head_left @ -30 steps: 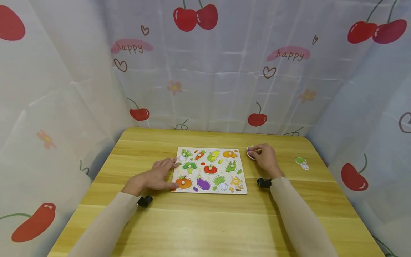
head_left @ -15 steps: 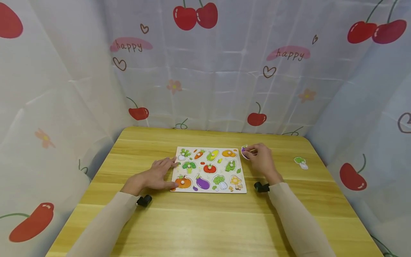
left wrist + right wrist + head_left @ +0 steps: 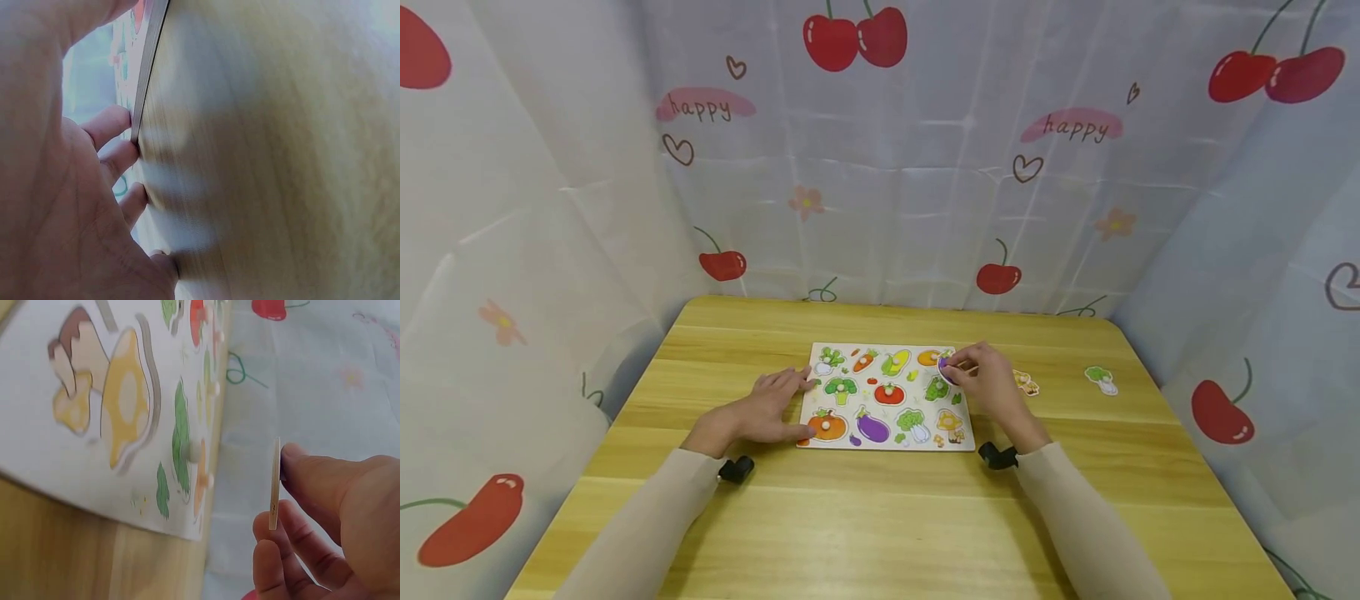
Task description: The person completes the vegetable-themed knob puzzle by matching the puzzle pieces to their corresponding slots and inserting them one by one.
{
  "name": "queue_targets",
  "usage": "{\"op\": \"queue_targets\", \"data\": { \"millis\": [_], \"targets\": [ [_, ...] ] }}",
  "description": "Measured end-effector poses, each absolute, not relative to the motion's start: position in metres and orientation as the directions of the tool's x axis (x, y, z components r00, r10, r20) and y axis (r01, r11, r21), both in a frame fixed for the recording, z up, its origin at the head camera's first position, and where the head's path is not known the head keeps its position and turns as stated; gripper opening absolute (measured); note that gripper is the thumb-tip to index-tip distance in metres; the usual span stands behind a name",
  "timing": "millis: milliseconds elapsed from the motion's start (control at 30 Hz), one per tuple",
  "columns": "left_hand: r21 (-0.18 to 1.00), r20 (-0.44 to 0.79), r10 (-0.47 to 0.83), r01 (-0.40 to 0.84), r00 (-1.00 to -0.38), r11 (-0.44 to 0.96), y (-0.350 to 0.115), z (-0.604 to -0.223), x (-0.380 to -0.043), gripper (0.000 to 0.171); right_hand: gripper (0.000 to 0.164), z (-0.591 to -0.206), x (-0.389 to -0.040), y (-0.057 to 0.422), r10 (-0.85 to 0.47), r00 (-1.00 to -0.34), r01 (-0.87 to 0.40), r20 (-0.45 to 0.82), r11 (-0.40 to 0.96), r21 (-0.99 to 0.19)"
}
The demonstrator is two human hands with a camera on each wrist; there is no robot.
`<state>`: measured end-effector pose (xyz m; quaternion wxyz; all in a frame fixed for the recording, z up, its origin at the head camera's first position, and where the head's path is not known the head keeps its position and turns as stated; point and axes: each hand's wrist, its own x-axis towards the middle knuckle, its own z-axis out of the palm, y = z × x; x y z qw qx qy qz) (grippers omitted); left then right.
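My right hand [image 3: 994, 387] pinches a purple eggplant puzzle piece [image 3: 945, 369] between thumb and fingers, over the upper right part of the vegetable puzzle board [image 3: 887, 448]. In the right wrist view the eggplant piece [image 3: 275, 487] shows edge-on as a thin wooden slice, apart from the board. My left hand [image 3: 766, 410] lies spread at the board's left side, thumb over the pumpkin corner and fingertips at the edge. In the left wrist view its fingertips [image 3: 122, 156] touch along the board's side. Knobbed pieces such as the tomato [image 3: 890, 394] sit in the board.
A mushroom piece [image 3: 1026, 383] lies on the table just right of my right hand. Farther right is a bok choy piece [image 3: 1101, 381]. The wooden table [image 3: 865, 525] is bordered by a cherry-print curtain [image 3: 880, 225] at the back and both sides.
My right hand has carried the eggplant piece left, from the table beside the board to over its upper right corner. The mushroom piece has come into view. My left hand has stayed put.
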<state>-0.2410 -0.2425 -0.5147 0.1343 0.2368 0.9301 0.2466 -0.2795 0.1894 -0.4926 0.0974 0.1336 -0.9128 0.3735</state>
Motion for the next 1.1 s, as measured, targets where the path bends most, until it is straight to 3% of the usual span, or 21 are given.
{"op": "queue_targets", "data": {
  "millis": [567, 1100],
  "targets": [
    [0.507, -0.15, 0.523, 0.389, -0.839, 0.769, -0.245, -0.513, -0.243, 0.101, 0.01, -0.499, -0.254, 0.154, -0.318, -0.896, -0.442, 0.308, 0.699, -0.563],
    [0.524, -0.139, 0.513, 0.377, -0.847, 0.764, -0.245, -0.517, -0.243, 0.098, 0.005, -0.504, -0.228, 0.117, -0.432, -0.867, -0.489, 0.25, 0.637, -0.595]
  ]
}}
